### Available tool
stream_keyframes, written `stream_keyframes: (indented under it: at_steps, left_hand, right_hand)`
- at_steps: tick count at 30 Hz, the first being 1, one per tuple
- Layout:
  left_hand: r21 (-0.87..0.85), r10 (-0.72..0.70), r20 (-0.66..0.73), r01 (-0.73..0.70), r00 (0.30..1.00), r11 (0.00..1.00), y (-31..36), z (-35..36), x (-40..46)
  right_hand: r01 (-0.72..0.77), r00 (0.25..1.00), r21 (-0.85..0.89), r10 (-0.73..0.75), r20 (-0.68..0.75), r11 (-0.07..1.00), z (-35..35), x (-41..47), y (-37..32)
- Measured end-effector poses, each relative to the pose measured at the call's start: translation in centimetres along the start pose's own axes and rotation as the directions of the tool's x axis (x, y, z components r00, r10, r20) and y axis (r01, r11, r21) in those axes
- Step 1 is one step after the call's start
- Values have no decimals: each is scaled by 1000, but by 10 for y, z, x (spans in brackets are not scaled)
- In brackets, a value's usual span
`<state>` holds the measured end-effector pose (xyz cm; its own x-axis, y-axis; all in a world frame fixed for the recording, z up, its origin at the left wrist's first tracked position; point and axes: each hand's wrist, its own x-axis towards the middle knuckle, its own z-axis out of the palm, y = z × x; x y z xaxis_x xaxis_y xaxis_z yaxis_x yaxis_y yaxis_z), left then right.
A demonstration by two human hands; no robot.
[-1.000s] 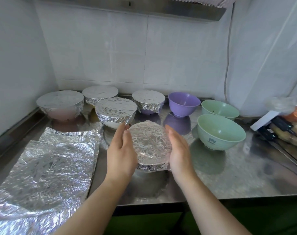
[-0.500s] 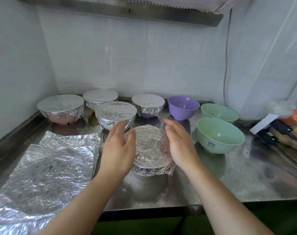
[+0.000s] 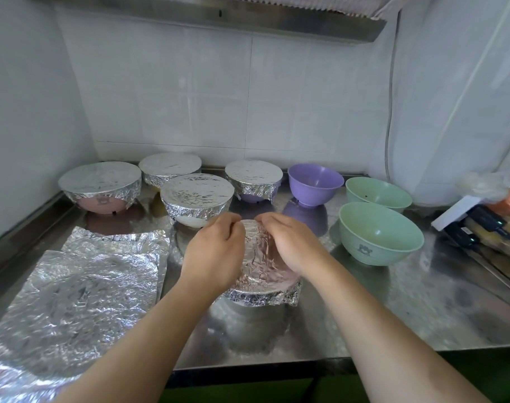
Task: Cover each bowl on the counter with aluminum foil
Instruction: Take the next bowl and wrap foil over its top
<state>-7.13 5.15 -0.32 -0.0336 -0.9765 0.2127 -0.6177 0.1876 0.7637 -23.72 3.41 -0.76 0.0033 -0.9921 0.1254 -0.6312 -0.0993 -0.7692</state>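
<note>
Foil (image 3: 262, 266) on bowl | far edge pinched by both hands' fingers (image 3: 233, 225)

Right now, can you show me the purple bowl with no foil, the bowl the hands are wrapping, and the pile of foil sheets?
purple bowl (image 3: 314, 184): head view, inside wall.
foil-wrapped bowl under the hands (image 3: 262, 274): head view, foil top.
foil sheets (image 3: 73, 298): head view, middle of top sheet.

white tiled wall (image 3: 213, 91), steel range hood (image 3: 207, 13) overhead, hanging cable (image 3: 389, 117), black plugs (image 3: 477, 225) at right
</note>
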Motion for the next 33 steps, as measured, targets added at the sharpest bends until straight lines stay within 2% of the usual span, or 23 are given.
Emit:
stream_keyframes:
  at_steps: [5,10,16,18,23,27,30,33]
  left_hand:
    - [-234,-159,-23,149,987,961,-1,-2,-5]
    - [-401,-233,-47,196,971,895,-6,1,-6]
    - [-601,-363,-33,272,931,752,-7,3,-8]
    - [-638,-369,-41,260,929,725,-8,3,-11]
    - [-632,-295,-147,139,944,762,-11,8,-32]
    - [-677,-319,-128,153,939,720,-15,20,-38]
    - [-517,-258,-186,129,948,846,-16,25,-37]
    - [-405,-227,-226,121,947,906,-21,30,-36]
  right_hand:
    - [-60,994,236,80,-75,970,0,-3,9]
    - [-107,978,397,167,-121,912,4,-3,16]
    - [-198,948,598,307,-86,777,7,-12,17]
    - [-178,941,684,326,-91,707,8,-16,17]
    - [-7,931,818,303,-205,575,17,-29,25]
    - [150,888,815,287,-360,559,46,-34,34]
    - [207,849,881,369,-378,425,54,-32,31]
    - [176,834,946,469,-290,273,57,-37,25]
